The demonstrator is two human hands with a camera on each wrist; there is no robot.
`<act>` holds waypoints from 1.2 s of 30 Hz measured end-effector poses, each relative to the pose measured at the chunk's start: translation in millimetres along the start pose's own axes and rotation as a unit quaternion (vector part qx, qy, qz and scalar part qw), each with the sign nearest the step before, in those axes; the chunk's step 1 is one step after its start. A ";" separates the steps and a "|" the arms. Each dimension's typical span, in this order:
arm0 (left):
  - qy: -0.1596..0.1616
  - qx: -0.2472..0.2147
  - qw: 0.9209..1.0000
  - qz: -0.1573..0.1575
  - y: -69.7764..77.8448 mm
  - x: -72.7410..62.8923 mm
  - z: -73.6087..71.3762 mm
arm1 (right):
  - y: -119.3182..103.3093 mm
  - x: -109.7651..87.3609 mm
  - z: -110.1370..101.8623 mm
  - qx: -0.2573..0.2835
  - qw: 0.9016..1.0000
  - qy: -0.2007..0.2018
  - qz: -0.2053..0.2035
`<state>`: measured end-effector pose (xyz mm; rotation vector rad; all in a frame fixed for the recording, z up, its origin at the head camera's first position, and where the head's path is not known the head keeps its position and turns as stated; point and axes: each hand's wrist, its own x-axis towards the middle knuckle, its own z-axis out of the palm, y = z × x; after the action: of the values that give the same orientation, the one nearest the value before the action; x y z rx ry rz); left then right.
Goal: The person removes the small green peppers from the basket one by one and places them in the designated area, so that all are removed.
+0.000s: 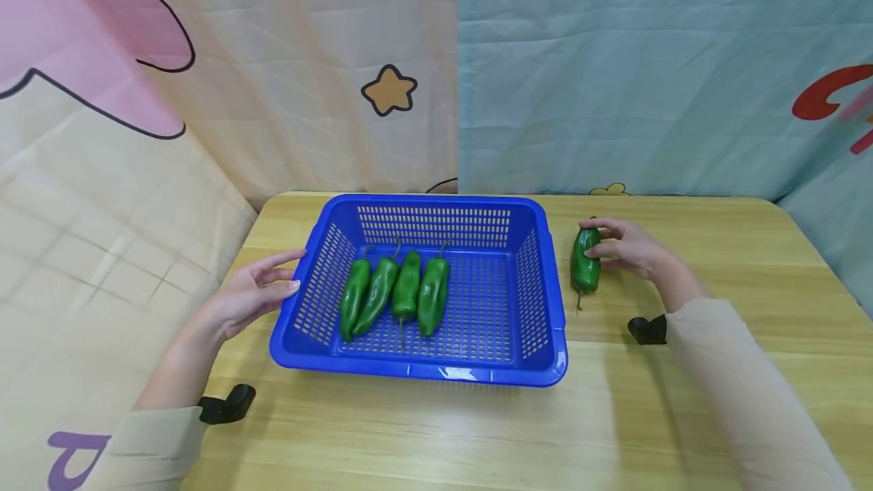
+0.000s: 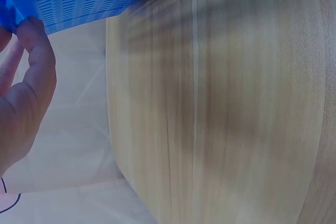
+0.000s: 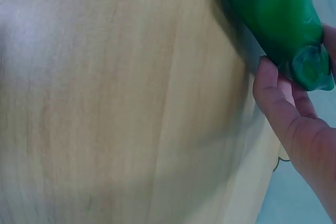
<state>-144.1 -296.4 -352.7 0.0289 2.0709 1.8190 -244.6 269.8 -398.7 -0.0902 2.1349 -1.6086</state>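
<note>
A blue plastic basket (image 1: 443, 377) with slotted walls stands on the table, with several green peppers (image 1: 407, 286) lying side by side in its left half. My left hand (image 1: 248, 295) holds the basket's left rim with its fingertips; the left wrist view shows fingers (image 2: 37, 40) against the rim's edge. Right of the basket, my right hand (image 1: 627, 248) grips another green pepper (image 1: 585, 264) by its upper end, thumb and fingers on its sides. That pepper's stem points toward me. In the right wrist view, fingers (image 3: 278, 103) reach round its blunt tip.
Light wooden table (image 1: 505, 438) lies under everything. Patterned curtains (image 1: 409, 21) hang behind the table and along its sides. Black wrist mounts (image 1: 228, 404) stick out from both sleeves.
</note>
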 end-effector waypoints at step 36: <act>0.001 -0.013 1.000 -0.004 1.0 0.1 0.2 | -2.0 -0.4 6.1 -0.047 0.999 0.005 0.000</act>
<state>-144.3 -296.0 -351.7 0.0131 2.0454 1.8421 -242.3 263.8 -398.0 -0.1117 2.2168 -1.5116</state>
